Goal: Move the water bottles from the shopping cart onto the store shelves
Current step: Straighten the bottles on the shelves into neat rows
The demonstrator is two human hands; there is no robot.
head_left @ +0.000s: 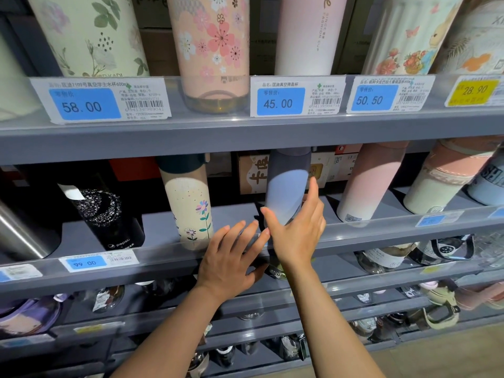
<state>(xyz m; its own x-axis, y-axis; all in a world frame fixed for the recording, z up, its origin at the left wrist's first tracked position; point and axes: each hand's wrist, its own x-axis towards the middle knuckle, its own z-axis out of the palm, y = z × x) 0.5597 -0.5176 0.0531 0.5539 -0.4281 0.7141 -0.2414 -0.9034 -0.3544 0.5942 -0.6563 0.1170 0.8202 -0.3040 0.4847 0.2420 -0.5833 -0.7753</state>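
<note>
Both our hands, left (229,257) and right (296,227), are released beside the blue bottle (286,195) standing on the shelf (163,227); cart unseen, so remaining bottles unknown.

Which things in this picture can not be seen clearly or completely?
- Shopping cart: outside the head view.
- Base of the tall blue-to-grey gradient bottle: hidden by the right hand.
- Clear-fronted price rail tag: behind the left hand.
- Pink floral bottle: top cut off.
</note>
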